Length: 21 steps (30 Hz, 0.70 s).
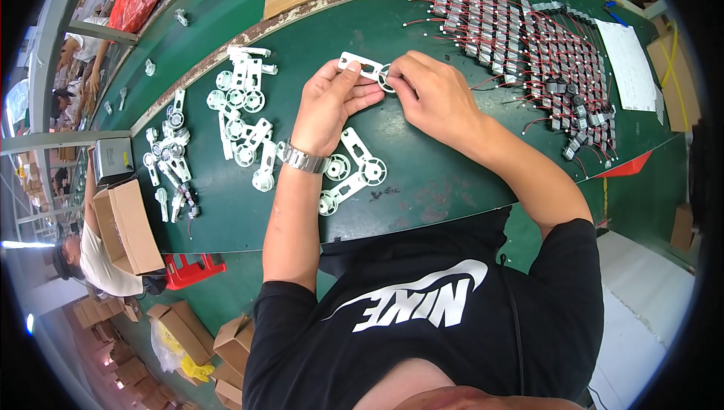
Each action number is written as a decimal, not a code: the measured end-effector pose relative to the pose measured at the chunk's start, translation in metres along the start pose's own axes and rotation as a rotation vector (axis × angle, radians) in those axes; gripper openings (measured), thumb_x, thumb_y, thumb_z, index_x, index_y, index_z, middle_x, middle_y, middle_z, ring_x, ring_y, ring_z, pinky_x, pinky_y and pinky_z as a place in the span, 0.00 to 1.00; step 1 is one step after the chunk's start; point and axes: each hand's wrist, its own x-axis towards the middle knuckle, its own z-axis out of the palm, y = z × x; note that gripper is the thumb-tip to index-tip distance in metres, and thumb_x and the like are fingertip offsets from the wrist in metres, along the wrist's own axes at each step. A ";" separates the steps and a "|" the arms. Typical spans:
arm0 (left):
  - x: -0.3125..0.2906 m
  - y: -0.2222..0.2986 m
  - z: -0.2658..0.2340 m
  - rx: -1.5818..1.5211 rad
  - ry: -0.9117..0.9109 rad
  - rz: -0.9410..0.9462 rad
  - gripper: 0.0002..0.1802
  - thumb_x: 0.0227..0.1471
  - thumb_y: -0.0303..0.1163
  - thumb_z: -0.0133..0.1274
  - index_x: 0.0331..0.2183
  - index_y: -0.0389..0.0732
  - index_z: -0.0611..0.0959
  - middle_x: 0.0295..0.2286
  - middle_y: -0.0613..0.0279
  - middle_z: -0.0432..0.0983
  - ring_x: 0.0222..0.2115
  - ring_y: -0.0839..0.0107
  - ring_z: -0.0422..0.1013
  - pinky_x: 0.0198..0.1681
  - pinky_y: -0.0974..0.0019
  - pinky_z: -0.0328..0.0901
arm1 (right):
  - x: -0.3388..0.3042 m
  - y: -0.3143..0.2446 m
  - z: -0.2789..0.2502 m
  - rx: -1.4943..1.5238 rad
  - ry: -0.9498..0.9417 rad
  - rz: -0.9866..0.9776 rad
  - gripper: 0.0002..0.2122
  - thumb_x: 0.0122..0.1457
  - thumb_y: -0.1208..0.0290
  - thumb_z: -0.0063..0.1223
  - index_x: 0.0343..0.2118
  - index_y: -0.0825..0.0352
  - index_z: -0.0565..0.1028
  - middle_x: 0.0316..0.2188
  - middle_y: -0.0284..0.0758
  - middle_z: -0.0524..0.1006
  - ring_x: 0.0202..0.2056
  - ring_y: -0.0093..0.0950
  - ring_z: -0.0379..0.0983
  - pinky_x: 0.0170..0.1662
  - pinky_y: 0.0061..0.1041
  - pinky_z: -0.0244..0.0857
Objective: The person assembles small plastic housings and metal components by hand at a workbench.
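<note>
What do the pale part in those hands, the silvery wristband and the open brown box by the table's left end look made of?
The pale part: probably moulded plastic, smooth and fairly matte, given its even colour and rounded openings.
The wristband: likely metal, shiny, with jointed links, though coated plastic can't be ruled out.
The brown box: apparently cardboard, dull, with plain brown walls.

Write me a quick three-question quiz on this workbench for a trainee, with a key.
1. Which wrist wears the metal-banded watch?
2. True or false: both hands are at the same pale plastic part.
3. What lies just left of the white sheet on the table?
a) a red bag
b) rows of small grey components with red wires
c) a red stool

Key:
1. The left.
2. True; the left hand grips it, the right hand is at its ring.
3. b
</note>
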 end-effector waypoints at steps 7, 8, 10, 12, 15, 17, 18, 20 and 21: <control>-0.001 -0.002 0.000 0.024 -0.018 0.004 0.11 0.68 0.33 0.52 0.43 0.33 0.78 0.37 0.53 0.80 0.37 0.64 0.81 0.47 0.60 0.78 | 0.001 -0.001 -0.001 0.016 -0.022 0.009 0.02 0.61 0.76 0.55 0.33 0.68 0.74 0.30 0.41 0.76 0.30 0.48 0.76 0.32 0.46 0.69; -0.001 -0.001 0.000 0.025 -0.017 0.004 0.11 0.68 0.33 0.52 0.43 0.33 0.78 0.37 0.53 0.80 0.37 0.64 0.81 0.47 0.60 0.78 | 0.001 -0.001 -0.002 -0.013 -0.033 0.014 0.02 0.61 0.76 0.54 0.33 0.68 0.74 0.30 0.41 0.76 0.30 0.48 0.76 0.32 0.46 0.69; -0.001 0.000 0.000 0.002 -0.036 -0.019 0.11 0.68 0.33 0.52 0.43 0.33 0.78 0.36 0.53 0.80 0.37 0.65 0.81 0.46 0.62 0.78 | 0.000 0.001 -0.001 -0.029 -0.034 0.015 0.02 0.61 0.77 0.55 0.34 0.68 0.74 0.30 0.40 0.76 0.30 0.47 0.76 0.32 0.45 0.68; -0.002 0.000 0.001 0.033 -0.030 -0.009 0.11 0.68 0.33 0.52 0.43 0.33 0.78 0.37 0.53 0.81 0.38 0.65 0.81 0.46 0.62 0.78 | -0.001 0.002 -0.001 -0.046 -0.035 0.017 0.02 0.61 0.78 0.55 0.35 0.68 0.75 0.31 0.40 0.76 0.29 0.46 0.75 0.31 0.43 0.68; 0.000 -0.002 0.002 0.081 -0.030 0.001 0.12 0.68 0.33 0.51 0.43 0.33 0.78 0.37 0.52 0.81 0.38 0.65 0.81 0.47 0.62 0.78 | -0.001 0.002 -0.002 -0.028 -0.076 0.020 0.02 0.60 0.77 0.54 0.34 0.69 0.74 0.31 0.42 0.76 0.30 0.48 0.76 0.32 0.47 0.69; 0.000 -0.002 0.003 0.097 -0.034 0.001 0.12 0.68 0.33 0.51 0.43 0.33 0.78 0.37 0.52 0.81 0.38 0.65 0.81 0.46 0.62 0.78 | -0.001 0.001 -0.002 -0.008 -0.091 -0.018 0.02 0.60 0.78 0.54 0.34 0.69 0.74 0.31 0.41 0.76 0.30 0.48 0.76 0.32 0.47 0.69; 0.000 -0.002 0.003 0.105 -0.037 0.010 0.12 0.68 0.33 0.51 0.44 0.33 0.78 0.38 0.52 0.81 0.38 0.65 0.81 0.46 0.62 0.78 | -0.001 0.001 -0.002 -0.007 -0.091 -0.018 0.02 0.60 0.78 0.54 0.34 0.69 0.74 0.31 0.41 0.76 0.30 0.48 0.76 0.32 0.47 0.69; -0.002 -0.002 0.005 0.113 -0.039 0.020 0.12 0.68 0.33 0.52 0.44 0.33 0.78 0.38 0.51 0.81 0.38 0.65 0.81 0.46 0.62 0.78 | -0.001 0.002 -0.001 -0.040 -0.083 -0.012 0.07 0.59 0.79 0.54 0.40 0.69 0.72 0.34 0.42 0.75 0.32 0.49 0.76 0.34 0.47 0.70; -0.002 -0.001 0.006 0.112 -0.032 0.025 0.12 0.68 0.33 0.52 0.44 0.33 0.78 0.38 0.52 0.81 0.38 0.65 0.81 0.46 0.61 0.78 | -0.001 0.000 0.000 -0.039 -0.083 -0.013 0.07 0.59 0.79 0.54 0.40 0.69 0.72 0.34 0.42 0.75 0.32 0.49 0.76 0.34 0.47 0.70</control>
